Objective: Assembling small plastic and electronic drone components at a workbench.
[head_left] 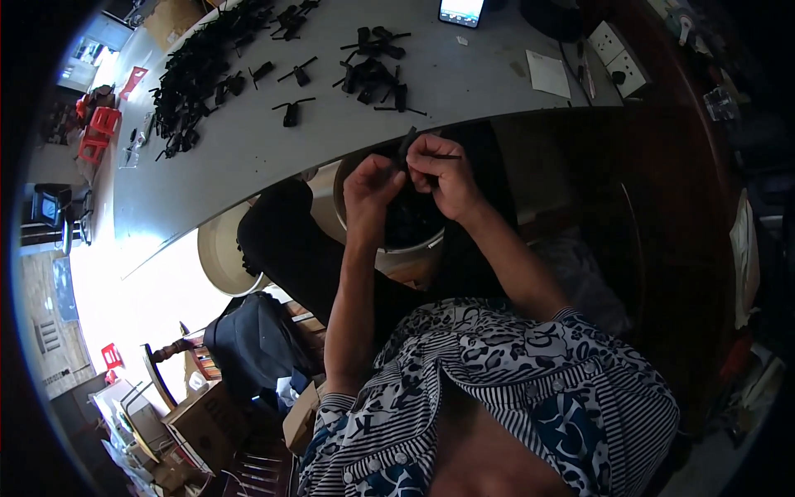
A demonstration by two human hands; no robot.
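Note:
My left hand (370,190) and my right hand (447,176) meet just off the table's near edge, fingers pinched together. Between them is a small black piece (407,144) with thin strips, one of which sticks out past my right fingers. Its exact kind is too small and dark to make out. Below my hands, between my legs, stands a pale bucket (436,242) with dark contents. Similar small black pieces with thin arms lie on the grey table (240,161): a big heap (186,87) at the left, a smaller cluster (370,73) in the middle, and several loose ones.
A lit phone (461,12) stands at the table's far side. To the right lie a white paper (548,74) and a white socket strip (619,58). A second pale bucket (215,261) is left of my leg. Red stools (99,131) and a cardboard box (207,424) are further off.

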